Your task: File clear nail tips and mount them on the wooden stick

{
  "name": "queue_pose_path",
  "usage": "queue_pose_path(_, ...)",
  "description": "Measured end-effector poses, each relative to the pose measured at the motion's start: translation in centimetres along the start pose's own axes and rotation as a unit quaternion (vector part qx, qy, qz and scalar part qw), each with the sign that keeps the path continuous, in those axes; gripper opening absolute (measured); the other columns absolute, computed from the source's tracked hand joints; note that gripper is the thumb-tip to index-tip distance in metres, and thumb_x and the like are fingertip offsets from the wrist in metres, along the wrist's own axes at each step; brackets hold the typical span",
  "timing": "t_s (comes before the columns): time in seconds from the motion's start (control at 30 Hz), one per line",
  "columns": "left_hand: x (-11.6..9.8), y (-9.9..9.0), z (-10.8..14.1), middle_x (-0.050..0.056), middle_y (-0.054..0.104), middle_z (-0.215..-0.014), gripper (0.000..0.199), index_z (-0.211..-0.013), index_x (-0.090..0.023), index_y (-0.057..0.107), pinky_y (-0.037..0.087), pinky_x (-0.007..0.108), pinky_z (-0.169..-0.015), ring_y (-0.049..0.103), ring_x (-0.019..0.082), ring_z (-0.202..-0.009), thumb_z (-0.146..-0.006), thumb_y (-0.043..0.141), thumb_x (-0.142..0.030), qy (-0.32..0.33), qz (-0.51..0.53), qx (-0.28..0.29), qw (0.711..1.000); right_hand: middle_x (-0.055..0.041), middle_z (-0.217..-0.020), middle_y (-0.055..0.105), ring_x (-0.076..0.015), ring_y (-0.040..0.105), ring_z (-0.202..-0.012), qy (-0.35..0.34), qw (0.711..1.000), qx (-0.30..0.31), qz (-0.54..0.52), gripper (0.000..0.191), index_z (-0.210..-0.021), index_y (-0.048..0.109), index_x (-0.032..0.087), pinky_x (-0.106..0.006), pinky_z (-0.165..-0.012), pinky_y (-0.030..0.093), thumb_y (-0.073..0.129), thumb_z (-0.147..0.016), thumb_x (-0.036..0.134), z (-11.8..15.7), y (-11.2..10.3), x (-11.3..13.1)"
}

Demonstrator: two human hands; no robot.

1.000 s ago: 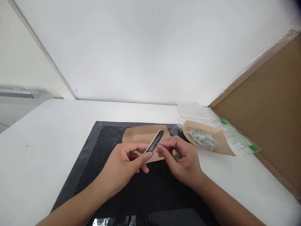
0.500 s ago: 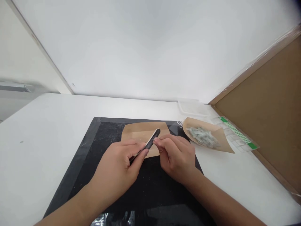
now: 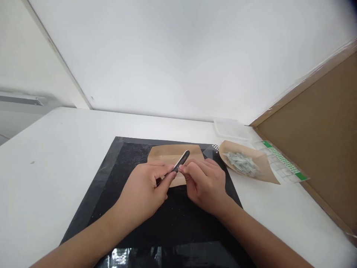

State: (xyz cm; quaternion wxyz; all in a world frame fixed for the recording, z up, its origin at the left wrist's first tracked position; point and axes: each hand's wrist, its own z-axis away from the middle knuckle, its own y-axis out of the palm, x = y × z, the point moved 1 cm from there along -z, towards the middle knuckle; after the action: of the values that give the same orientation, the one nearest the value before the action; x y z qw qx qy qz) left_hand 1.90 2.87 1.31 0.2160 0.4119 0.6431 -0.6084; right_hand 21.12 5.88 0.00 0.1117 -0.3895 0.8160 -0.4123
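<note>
Between thumb and fingers, my left hand (image 3: 145, 190) grips a slim dark stick (image 3: 183, 158) with a rounded end and a pale edge. The stick slants up to the right over a brown paper sheet (image 3: 188, 150). My right hand (image 3: 208, 184) is closed in a pinch at the middle of the stick, its fingertips against the side. Anything tiny inside that pinch is hidden. Beneath both hands lies a black mat (image 3: 125, 160) with small pale specks.
Right of the mat, a curled brown paper (image 3: 269, 172) carries a heap of pale greenish-white slivers (image 3: 242, 163). Beside it lies a clear sheet with green print (image 3: 283, 160). A translucent tray (image 3: 231, 129) stands behind. White walls and a brown board (image 3: 315, 149) bound the table.
My right fingertips have slid down along the stick towards my left hand. The whole view has shifted slightly; the stick stays in my left hand.
</note>
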Motion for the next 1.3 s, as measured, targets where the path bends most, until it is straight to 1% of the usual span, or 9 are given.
queue_pose_path(0.23, -0.13, -0.09, -0.04, -0.003, 0.063, -0.061, 0.041, -0.064, -0.021, 0.067, 0.045, 0.026, -0.059, 0.063, 0.014, -0.061, -0.103, 0.056, -0.029, -0.014, -0.001, 0.016, 1.000, 0.0011, -0.074, 0.068, -0.0139, 0.055, -0.063, -0.034, 0.999, 0.001, -0.001, 0.021, -0.083, 0.055, 0.021, -0.034, -0.063, 0.028, 0.052, -0.099, 0.008, -0.08, 0.08, -0.16)
queue_pose_path(0.37, -0.28, -0.18, 0.00, -0.003, 0.065, -0.064, 0.040, -0.068, -0.021, 0.069, 0.045, 0.025, -0.061, 0.063, 0.012, -0.061, -0.104, 0.054, -0.030, -0.008, -0.004, 0.010, 1.000, 0.0017, -0.071, 0.065, -0.0133, 0.055, -0.063, -0.012, 0.999, -0.046, 0.012, 0.021, -0.081, 0.055, 0.020, -0.033, -0.063, 0.028, 0.056, -0.098, 0.008, -0.27, -0.10, -0.25)
queue_pose_path(0.5, -0.08, -0.13, 0.10, -0.002, 0.068, -0.070, 0.039, -0.069, -0.021, 0.069, 0.044, 0.026, -0.060, 0.063, 0.012, -0.059, -0.104, 0.054, -0.030, -0.009, -0.007, 0.005, 1.000, 0.0022, -0.071, 0.065, -0.0131, 0.054, -0.061, -0.033, 0.999, -0.012, -0.009, 0.020, -0.081, 0.055, 0.021, -0.033, -0.063, 0.027, 0.055, -0.097, 0.009, -0.38, 0.10, -0.23)
queue_pose_path(0.6, 0.05, -0.10, 0.09, -0.003, 0.068, -0.069, 0.040, -0.067, -0.020, 0.067, 0.044, 0.026, -0.060, 0.063, 0.012, -0.060, -0.103, 0.056, -0.030, -0.005, -0.009, 0.002, 1.000, 0.0020, -0.069, 0.065, -0.0131, 0.054, -0.061, 0.004, 0.998, -0.063, 0.011, 0.021, -0.080, 0.056, 0.020, -0.033, -0.062, 0.027, 0.057, -0.099, 0.011, -0.33, 0.19, -0.33)
queue_pose_path(0.73, 0.02, -0.18, -0.02, -0.004, 0.065, -0.063, 0.038, -0.067, -0.020, 0.066, 0.044, 0.025, -0.062, 0.064, 0.012, -0.062, -0.103, 0.056, -0.028, -0.002, -0.017, 0.002, 1.000, 0.0013, -0.074, 0.067, -0.0141, 0.056, -0.065, -0.019, 1.000, -0.011, -0.019, 0.019, -0.083, 0.058, 0.021, -0.032, -0.064, 0.030, 0.056, -0.099, 0.010, -0.37, 0.47, -0.44)
queue_pose_path(0.87, -0.09, -0.15, 0.01, -0.003, 0.065, -0.065, 0.039, -0.067, -0.020, 0.065, 0.044, 0.025, -0.061, 0.063, 0.012, -0.060, -0.103, 0.056, -0.031, -0.008, -0.008, 0.001, 1.000, 0.0033, -0.065, 0.059, -0.0130, 0.044, -0.057, 0.024, 0.997, -0.070, 0.026, 0.027, -0.076, 0.053, 0.021, -0.032, -0.061, 0.027, 0.059, -0.100, 0.013, -0.54, 0.35, -0.88)
queue_pose_path(0.93, -0.04, 0.01, 0.05, -0.003, 0.064, -0.063, 0.038, -0.067, -0.020, 0.066, 0.044, 0.025, -0.060, 0.063, 0.012, -0.060, -0.103, 0.056, -0.030, -0.008, -0.004, 0.004, 1.000, 0.0027, -0.066, 0.060, -0.0134, 0.046, -0.059, 0.016, 0.998, -0.049, 0.019, 0.026, -0.077, 0.052, 0.021, -0.032, -0.062, 0.028, 0.057, -0.102, 0.013, -0.50, 0.34, -0.87)
queue_pose_path(1.07, 0.13, 0.31, 0.01, -0.004, 0.064, -0.063, 0.033, -0.074, -0.021, 0.069, 0.047, 0.025, -0.063, 0.065, 0.012, -0.062, -0.103, 0.056, -0.029, -0.001, 0.015, 0.010, 1.000, 0.0012, -0.075, 0.067, -0.0135, 0.053, -0.065, -0.008, 1.000, -0.030, -0.001, 0.022, -0.082, 0.055, 0.021, -0.032, -0.064, 0.029, 0.056, -0.102, 0.011, -0.26, 0.11, -0.47)
queue_pose_path(1.3, 0.01, 0.20, 0.01, -0.004, 0.072, -0.075, 0.024, -0.091, -0.023, 0.076, 0.049, 0.024, -0.064, 0.065, 0.010, -0.057, -0.103, 0.058, -0.032, -0.011, 0.033, 0.010, 0.999, 0.0024, -0.067, 0.060, -0.0137, 0.043, -0.058, 0.001, 0.996, -0.072, 0.055, 0.028, -0.077, 0.052, 0.021, -0.034, -0.062, 0.025, 0.058, -0.103, 0.015, -0.60, -0.17, -0.75)
